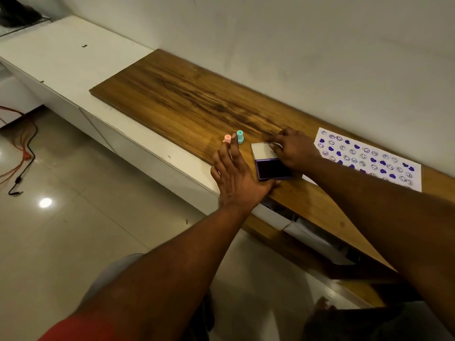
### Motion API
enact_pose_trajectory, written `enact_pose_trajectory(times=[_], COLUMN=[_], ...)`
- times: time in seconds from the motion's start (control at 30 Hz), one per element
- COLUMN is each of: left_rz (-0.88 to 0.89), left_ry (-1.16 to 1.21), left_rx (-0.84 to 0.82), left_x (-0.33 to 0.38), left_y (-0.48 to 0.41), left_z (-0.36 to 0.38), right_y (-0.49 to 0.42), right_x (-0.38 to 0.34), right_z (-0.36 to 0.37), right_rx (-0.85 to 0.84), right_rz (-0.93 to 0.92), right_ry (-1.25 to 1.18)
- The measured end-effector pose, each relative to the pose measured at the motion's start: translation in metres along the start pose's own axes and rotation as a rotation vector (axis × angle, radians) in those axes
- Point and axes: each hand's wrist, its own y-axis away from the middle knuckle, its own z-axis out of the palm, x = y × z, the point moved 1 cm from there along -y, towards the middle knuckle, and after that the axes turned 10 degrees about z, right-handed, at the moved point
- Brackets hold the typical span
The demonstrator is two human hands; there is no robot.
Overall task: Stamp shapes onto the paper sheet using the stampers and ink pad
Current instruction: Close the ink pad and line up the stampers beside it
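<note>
Flanking ink pad (273,168), left hand (234,174), right hand (294,148)

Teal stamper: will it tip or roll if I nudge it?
The teal stamper stands upright, tall for its small base, so a high push would probably tip it. Its round body would likely roll afterwards. It looks like small plastic, so probably light and stiff.

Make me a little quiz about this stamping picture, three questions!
1. True or false: the ink pad is open.
2. Which shapes are stamped on the paper sheet? A) stars and moons B) hearts and smiley faces C) fish
3. Fill in: the teal stamper stands beside the ____ stamper.
Key: 1 true; 2 B; 3 pink, the pink stamper.
</note>
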Motion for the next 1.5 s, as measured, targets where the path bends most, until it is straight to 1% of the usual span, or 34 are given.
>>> enact_pose_trajectory(times=[0.13,0.3,0.37,0.5,0.57,0.67,0.93,1.07,1.13,1.23,1.33,1.4,1.5], left_rz=[0.027,-0.006,-0.015,-0.016,-0.021,-0.031,-0.046,-0.055,-0.06,-0.064,-0.062,-0.064,-0.066], left_ry=[0.001,0.0,0.007,0.026,0.031,0.039,0.047,0.054,0.05,0.05,0.052,0.052,0.031], left_rx=[0.002,-0.025,-0.034,-0.033,-0.037,-0.054,-0.051,-0.059,-0.063,-0.064,-0.054,-0.055,-0.063], left_x=[0.005,0.004,0.005,0.005,0.004,0.005,0.006,0.005,0.005,0.005,0.005,0.004,0.001], left_y=[0.0,-0.002,-0.002,-0.004,-0.003,-0.003,-0.003,-0.004,-0.004,-0.003,-0.002,-0.002,0.0], left_z=[0.005,0.005,0.005,0.004,0.005,0.004,0.002,0.001,0.001,0.001,0.001,0.001,0.001], right_y=[-0.001,-0.002,-0.003,-0.001,0.002,0.009,0.022,0.026,0.028,0.031,0.042,0.051,0.06], right_x=[0.0,0.0,-0.001,-0.005,-0.004,-0.004,0.004,0.004,0.005,0.007,0.012,0.013,0.012], right_z=[-0.001,-0.002,-0.004,-0.015,-0.019,-0.027,-0.033,-0.031,-0.028,-0.025,-0.021,-0.014,-0.003], right_rx=[-0.005,-0.011,0.004,0.048,0.048,-0.024,-0.316,-0.386,-0.373,-0.271,-0.161,-0.095,-0.045], right_rz=[0.002,0.009,0.022,0.056,0.037,-0.038,-0.172,-0.225,-0.252,-0.273,-0.231,-0.218,-0.191], right_ry=[-0.024,-0.062,-0.107,-0.271,-0.294,-0.274,-0.206,-0.191,-0.144,-0.123,-0.106,-0.033,0.022])
